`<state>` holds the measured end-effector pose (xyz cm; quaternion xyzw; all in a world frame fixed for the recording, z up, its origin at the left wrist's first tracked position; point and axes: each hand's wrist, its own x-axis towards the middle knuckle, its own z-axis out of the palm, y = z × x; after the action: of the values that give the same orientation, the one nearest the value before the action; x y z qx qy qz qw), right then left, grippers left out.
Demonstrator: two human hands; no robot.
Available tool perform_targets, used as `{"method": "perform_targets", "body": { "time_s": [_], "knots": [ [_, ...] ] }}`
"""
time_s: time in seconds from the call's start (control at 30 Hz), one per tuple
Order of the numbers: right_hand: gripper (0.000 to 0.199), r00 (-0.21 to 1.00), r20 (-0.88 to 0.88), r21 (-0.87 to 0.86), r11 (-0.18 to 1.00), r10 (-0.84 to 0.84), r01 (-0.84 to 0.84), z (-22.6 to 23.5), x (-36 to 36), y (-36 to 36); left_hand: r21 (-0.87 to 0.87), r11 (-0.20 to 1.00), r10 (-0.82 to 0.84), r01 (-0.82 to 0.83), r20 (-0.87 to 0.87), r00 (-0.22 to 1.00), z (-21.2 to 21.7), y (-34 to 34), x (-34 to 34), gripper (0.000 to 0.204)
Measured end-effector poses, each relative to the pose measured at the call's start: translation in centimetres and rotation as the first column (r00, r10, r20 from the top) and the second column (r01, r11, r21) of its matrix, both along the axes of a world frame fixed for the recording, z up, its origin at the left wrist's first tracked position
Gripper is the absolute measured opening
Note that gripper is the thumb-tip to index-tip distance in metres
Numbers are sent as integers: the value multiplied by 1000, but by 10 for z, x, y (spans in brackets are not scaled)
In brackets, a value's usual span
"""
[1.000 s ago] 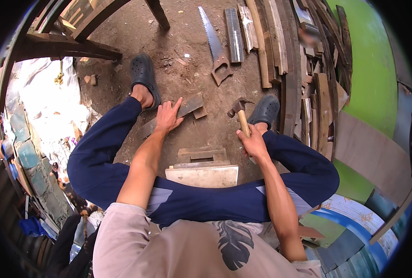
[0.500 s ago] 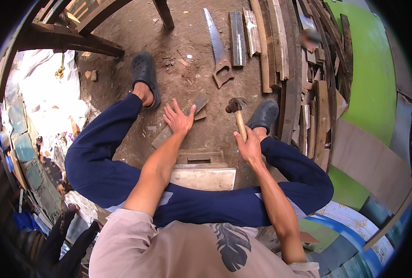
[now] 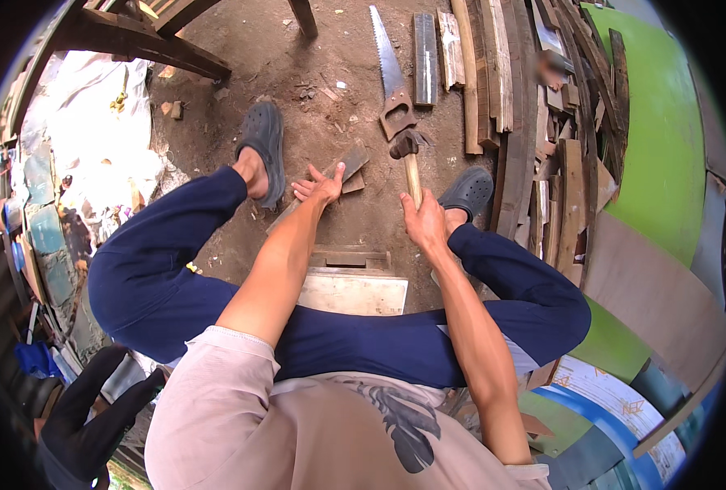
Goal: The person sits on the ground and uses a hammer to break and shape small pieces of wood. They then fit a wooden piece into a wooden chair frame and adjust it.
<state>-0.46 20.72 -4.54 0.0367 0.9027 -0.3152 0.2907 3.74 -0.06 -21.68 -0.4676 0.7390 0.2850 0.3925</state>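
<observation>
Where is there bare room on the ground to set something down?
Bare dirt lies between the plank at the left hand and the hammer in the right hand. Another patch, with scattered scraps, lies between the left shoe and the saw. Right of the saw, lumber crowds in.

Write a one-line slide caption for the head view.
Right hand gripping a hammer, left hand over a wooden board, handsaw lying beyond.

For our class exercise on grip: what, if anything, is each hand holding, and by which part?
The right hand holds a claw hammer by its wooden handle. The left hand is at a wooden board; whether it grips it cannot be told.
</observation>
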Motion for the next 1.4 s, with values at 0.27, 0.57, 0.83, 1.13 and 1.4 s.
{"method": "perform_targets", "body": {
  "time_s": [0.27,0.57,0.83,1.13,1.4],
  "knots": [
    [39,992,-118,-53,998,34,-40,-27,13,5,108,992,-48,68,-182,982,1,8,-25,68],
    [33,992,-96,-12,997,81,-83,-38,-3,-14,236,970,-13,63,-209,978,3,7,-19,83],
    [18,963,-246,-137,980,106,-143,-46,-10,-18,246,961,-64,129,-258,964,-1,4,-14,87],
    [22,984,-168,-100,994,-61,44,-22,-22,-49,260,957,-64,128,-239,969,7,1,-15,83],
    [27,998,3,156,985,70,-70,-46,-19,-45,237,962,-69,135,-267,961,2,4,-12,84]
  ]
}}
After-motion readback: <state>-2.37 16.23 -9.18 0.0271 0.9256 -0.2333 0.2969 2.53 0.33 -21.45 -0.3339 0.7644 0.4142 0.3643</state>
